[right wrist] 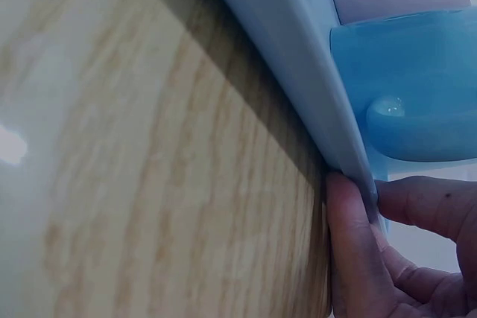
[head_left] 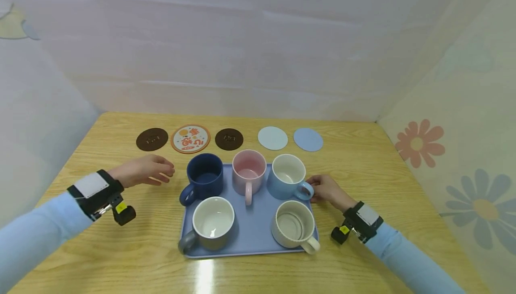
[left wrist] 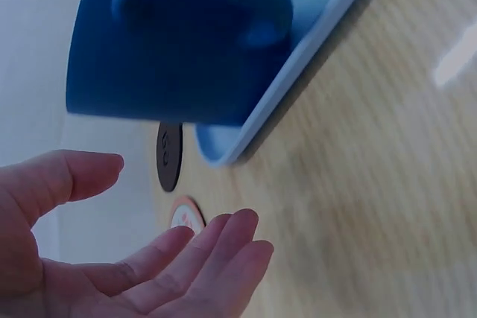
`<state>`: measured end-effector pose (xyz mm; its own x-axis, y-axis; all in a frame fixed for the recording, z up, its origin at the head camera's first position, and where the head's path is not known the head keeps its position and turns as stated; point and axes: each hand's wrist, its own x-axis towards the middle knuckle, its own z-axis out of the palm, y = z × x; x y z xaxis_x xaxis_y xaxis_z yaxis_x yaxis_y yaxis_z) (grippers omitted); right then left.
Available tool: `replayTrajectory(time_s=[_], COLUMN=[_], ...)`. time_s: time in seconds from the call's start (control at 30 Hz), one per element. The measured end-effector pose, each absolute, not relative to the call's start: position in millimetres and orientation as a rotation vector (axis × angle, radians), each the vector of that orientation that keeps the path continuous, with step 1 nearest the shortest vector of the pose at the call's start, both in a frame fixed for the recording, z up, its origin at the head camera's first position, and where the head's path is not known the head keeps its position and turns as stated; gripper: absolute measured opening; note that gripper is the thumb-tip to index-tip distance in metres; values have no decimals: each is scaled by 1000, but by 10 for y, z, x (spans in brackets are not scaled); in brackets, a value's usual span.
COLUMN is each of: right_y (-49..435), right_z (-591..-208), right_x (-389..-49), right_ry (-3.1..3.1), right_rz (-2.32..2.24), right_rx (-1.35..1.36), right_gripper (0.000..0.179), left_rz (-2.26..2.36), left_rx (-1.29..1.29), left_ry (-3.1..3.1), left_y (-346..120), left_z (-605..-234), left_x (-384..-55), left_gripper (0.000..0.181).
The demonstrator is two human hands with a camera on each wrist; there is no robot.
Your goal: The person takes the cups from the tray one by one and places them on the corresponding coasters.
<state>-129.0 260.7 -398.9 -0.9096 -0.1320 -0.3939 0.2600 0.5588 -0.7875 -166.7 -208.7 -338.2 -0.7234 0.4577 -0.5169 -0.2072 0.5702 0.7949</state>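
Note:
A blue-grey tray (head_left: 255,226) lies on the wooden table with several mugs on it. At its right edge, my right hand (head_left: 327,191) pinches the rim between thumb and fingers, as the right wrist view shows, beside the light blue mug (head_left: 278,185). Left of the tray, apart from it, my left hand (head_left: 145,170) has its fingers relaxed and holds nothing. The navy mug (head_left: 206,182) is nearest to that hand. A pink mug (head_left: 248,173) stands at the back middle; a grey mug (head_left: 221,235) and a cream mug (head_left: 288,235) stand in front.
Behind the tray runs a row of coasters: a dark brown one (head_left: 152,139), an orange-rimmed printed one (head_left: 191,139), another dark brown one (head_left: 229,139), a white one (head_left: 273,138) and a pale blue one (head_left: 308,139). Pale sheets, flowered on the right, enclose the table.

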Motion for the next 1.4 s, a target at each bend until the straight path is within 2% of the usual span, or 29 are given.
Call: replayTrajectory(time_s=[0.4, 1.07, 1.23, 1.4], right_y=[2624, 2625, 2685, 2729], right_z=[-4002, -3990, -3943, -3879], right_x=[-1287, -1270, -1238, -1191], right_ry=[2373, 2446, 2564, 2546], right_rz=[-1326, -1283, -1276, -1449], right_rx=[90, 100, 33, -84], right_gripper=[32, 28, 26, 32], left_rz=[1346, 1464, 1483, 1451], left_rx=[115, 16, -30, -66], left_ry=[1924, 1815, 1827, 1882], left_y=[-1979, -1766, -1694, -1666], left_z=[-3606, -3835, -3853, -3847], left_x=[-1439, -1296, -1276, -1263], left_gripper=[48, 40, 39, 35])
